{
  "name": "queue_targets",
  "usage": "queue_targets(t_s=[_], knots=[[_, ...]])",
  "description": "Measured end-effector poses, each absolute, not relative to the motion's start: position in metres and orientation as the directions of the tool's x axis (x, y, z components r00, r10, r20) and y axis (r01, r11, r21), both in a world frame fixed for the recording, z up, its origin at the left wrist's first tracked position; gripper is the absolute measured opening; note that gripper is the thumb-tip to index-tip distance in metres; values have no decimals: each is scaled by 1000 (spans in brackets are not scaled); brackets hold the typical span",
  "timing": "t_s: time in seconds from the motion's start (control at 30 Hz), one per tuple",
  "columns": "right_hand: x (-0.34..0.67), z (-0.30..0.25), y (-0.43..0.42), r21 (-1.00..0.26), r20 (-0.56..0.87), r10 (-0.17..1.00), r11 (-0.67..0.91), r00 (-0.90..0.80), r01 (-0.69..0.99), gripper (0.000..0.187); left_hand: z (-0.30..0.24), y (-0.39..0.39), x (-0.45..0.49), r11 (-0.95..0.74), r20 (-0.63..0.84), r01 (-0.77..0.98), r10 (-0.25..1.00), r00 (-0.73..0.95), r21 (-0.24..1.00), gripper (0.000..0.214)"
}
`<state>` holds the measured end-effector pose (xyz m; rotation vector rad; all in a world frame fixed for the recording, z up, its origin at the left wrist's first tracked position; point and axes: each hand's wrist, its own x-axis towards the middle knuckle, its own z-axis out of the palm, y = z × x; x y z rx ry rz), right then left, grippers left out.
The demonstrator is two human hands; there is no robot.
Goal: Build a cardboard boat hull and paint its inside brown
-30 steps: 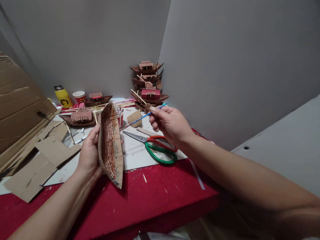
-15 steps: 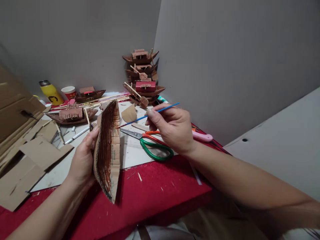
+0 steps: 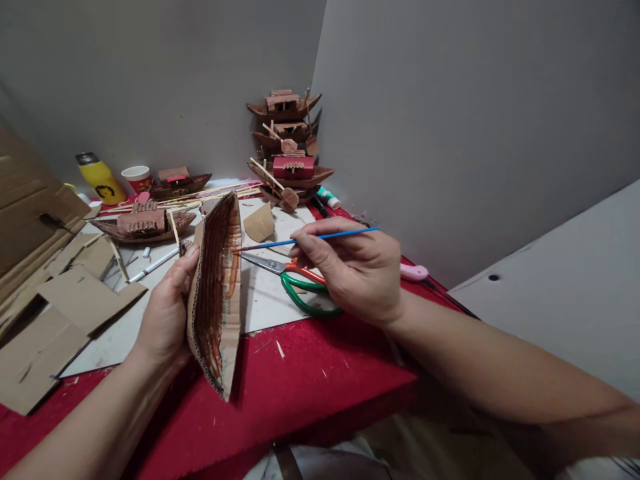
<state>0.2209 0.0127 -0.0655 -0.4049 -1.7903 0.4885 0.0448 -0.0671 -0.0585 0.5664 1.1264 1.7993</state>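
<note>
My left hand (image 3: 167,313) grips a cardboard boat hull (image 3: 217,287) from its left side and holds it on edge above the red table top (image 3: 310,380). The hull's inside is streaked with brown paint. My right hand (image 3: 350,267) pinches a thin blue paintbrush (image 3: 320,238) that lies nearly level. Its tip touches the hull's right rim near the top. Green and red scissors (image 3: 300,287) lie on the white sheet (image 3: 265,300) under my right hand.
Several finished brown model boats (image 3: 287,147) are stacked in the corner, with two more (image 3: 145,223) at the left. A yellow bottle (image 3: 97,179) and a red cup (image 3: 137,179) stand at the back. Cardboard pieces (image 3: 60,313) lie at left, a pink tool (image 3: 413,272) at right.
My right hand has come down from the paint cup area and brought the brush tip to the hull's rim. The hull has tilted a little more upright in my left hand.
</note>
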Motion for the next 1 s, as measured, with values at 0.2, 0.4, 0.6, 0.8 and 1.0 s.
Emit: queue_targets(t_s=[0.2, 0.4, 0.6, 0.8, 1.0], knots=[[223, -68, 7, -441, 795, 378, 897, -474, -24, 7, -57, -65, 46, -148, -102, -473, 880, -463, 869, 22], [226, -67, -3, -463, 775, 325, 875, -542, -138, 9, -56, -67, 44, -164, -62, -452, 894, -445, 877, 16], [227, -69, 8, -491, 809, 459, 871, -367, 9, 11, -59, -68, 44, -156, -78, -469, 895, -440, 869, 16], [230, -69, -1, -349, 810, 236, 930, -537, -118, 11, -56, -67, 43, -153, -88, -501, 901, -424, 852, 16], [230, -68, -10, -392, 749, 175, 895, -640, -214, 13, -56, -67, 45, -164, -68, -479, 900, -431, 862, 17]])
